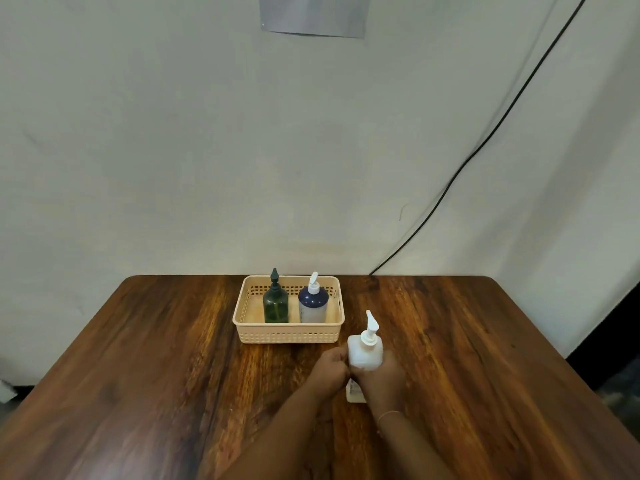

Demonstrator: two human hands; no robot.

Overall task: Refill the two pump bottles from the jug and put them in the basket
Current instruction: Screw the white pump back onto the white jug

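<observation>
Just below frame centre, both the left hand (331, 370) and right hand (381, 375) clasp the upright white pump bottle (365, 351) on the table (138, 358), beside the basket (289, 336) holding a green bottle (275, 303) and blue-topped bottle (313, 304).

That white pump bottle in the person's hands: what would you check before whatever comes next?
1. White pump bottle upright: ok.
2. Right hand gripping it: ok.
3. Left hand gripping it: cannot tell; it sits at the bottle's side.
4. Pump head seated: ok.
5. Basket holding green bottle and dark-topped bottle, both upright: ok.
6. Refill jug in view: not ok.
</observation>
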